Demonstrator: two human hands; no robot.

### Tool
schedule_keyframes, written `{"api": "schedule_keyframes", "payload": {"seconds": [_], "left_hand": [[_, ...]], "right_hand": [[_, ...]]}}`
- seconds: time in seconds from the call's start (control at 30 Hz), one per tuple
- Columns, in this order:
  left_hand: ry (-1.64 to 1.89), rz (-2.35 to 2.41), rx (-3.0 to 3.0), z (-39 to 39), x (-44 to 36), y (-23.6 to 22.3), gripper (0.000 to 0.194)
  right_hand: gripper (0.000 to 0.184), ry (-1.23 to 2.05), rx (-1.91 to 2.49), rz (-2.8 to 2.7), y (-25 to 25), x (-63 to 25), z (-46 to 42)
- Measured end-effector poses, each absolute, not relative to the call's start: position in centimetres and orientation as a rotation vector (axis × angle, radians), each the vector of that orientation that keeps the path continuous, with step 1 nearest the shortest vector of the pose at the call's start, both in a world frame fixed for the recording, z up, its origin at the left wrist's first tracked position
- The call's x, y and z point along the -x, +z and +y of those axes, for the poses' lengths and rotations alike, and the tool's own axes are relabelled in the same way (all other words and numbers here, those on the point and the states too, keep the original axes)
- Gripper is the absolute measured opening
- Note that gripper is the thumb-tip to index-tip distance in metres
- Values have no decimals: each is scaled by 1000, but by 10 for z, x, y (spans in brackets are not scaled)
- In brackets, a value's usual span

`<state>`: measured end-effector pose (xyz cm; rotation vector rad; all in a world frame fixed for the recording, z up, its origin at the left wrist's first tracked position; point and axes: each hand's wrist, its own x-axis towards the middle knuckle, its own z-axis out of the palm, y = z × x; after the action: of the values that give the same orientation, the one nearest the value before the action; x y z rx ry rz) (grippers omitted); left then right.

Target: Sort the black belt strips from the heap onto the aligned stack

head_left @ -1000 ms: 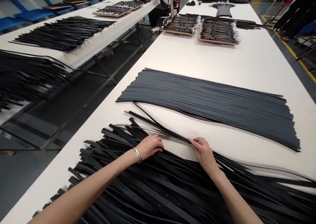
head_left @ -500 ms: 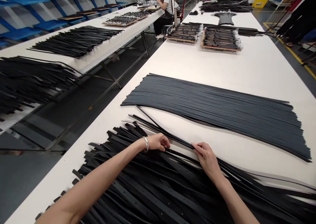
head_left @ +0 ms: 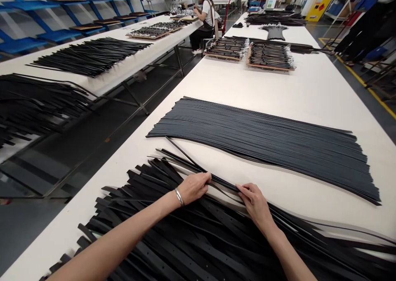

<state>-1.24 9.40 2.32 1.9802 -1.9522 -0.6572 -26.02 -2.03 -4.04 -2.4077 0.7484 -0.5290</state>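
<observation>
Far left of the fingers, long black strips are laid in loose heaps on a neighbouring table (head_left: 123, 68), and a seated co-worker (head_left: 204, 23) is seen beside it, well ahead. Under and around the fingers, a loose pile of black leather belt strips (head_left: 173, 235) is spread across the near edge of a white table (head_left: 309, 95); punched holes are visible in some. The left hand (head_left: 194, 189), with a metal bangle (head_left: 178, 197) at its wrist, is closed, its fingers (head_left: 206, 178) curled over strips at the pile's far edge. The right hand (head_left: 255, 204) is also closed on strips, its fingers (head_left: 243, 190) pinching them just to the right. Just ahead of the fingers, a flat fan of thinner dark strips (head_left: 262, 149) is laid out, not touching them. Farther ahead, wooden trays of bundled strips (head_left: 269, 57) are set on the table.
</observation>
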Motion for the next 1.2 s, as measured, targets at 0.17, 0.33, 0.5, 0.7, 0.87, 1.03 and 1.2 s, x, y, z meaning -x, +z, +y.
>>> {"api": "schedule_keyframes", "payload": {"seconds": [0.17, 0.33, 0.5, 0.7, 0.87, 1.03, 1.2], "left_hand": [[-1170, -1640, -1726, 85, -6, 25, 14], [-796, -1903, -1792, 86, -2, 15, 9], [-390, -2001, -1907, 82, 13, 2, 8], [-480, -1932, -1876, 91, 9, 19, 13], [-785, -2140, -1615, 119, 2, 30, 20], [-851, -2057, -1672, 121, 2, 18, 22], [-876, -1903, -1799, 102, 7, 14, 15]], "right_hand": [[32, -514, 2385, 767, -36, 259, -20], [31, -488, 2355, 790, -32, 257, -19], [33, -493, 2418, 782, -27, 259, -9], [35, -459, 2491, 643, -30, 264, -11], [32, -477, 2440, 708, -34, 262, -13], [31, -470, 2397, 745, -30, 261, -13], [30, -415, 2335, 744, -24, 260, -17]]}}
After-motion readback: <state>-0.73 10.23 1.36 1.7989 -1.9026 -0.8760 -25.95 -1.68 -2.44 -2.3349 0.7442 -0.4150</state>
